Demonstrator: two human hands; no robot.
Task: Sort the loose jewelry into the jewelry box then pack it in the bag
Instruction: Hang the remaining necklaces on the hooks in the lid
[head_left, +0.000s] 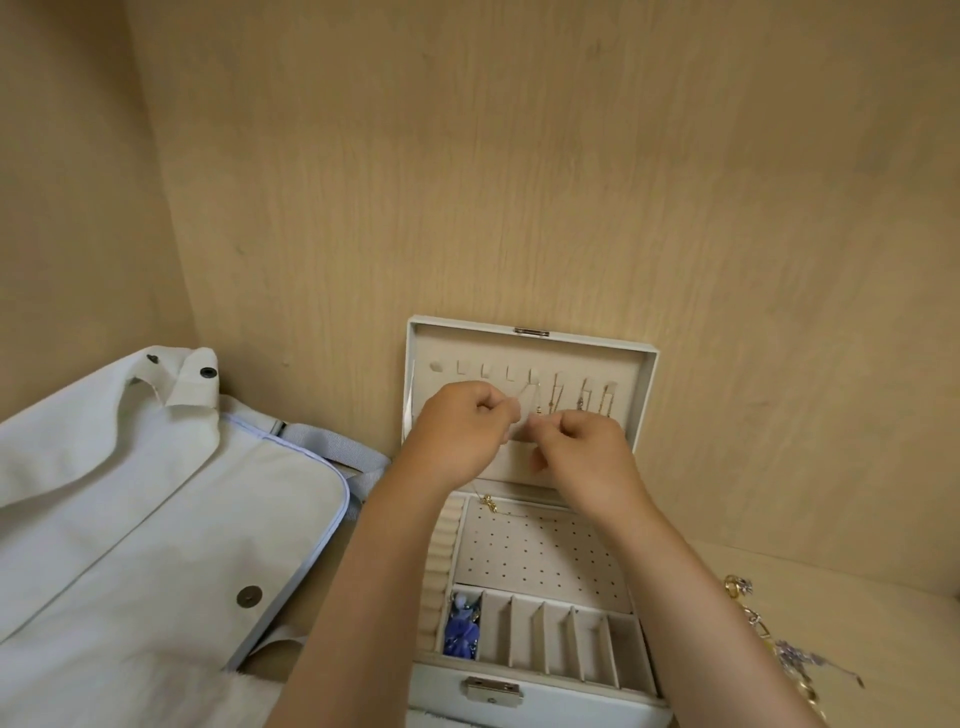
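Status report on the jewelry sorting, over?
Left hand and right hand pinch a thin necklace at the lid hooks. Jewelry box open. Loose jewelry waits right. Nothing in the way.

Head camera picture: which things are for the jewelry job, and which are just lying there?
For the job: jewelry box, bag, loose jewelry beside the box, thin chain that the left hand and right hand pinch.
Just there: wooden shelf, back wall.

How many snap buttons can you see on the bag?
3: a dark snap on the bag's left top tab, another on the right tab, a metal snap on the front flap. More may be hidden.
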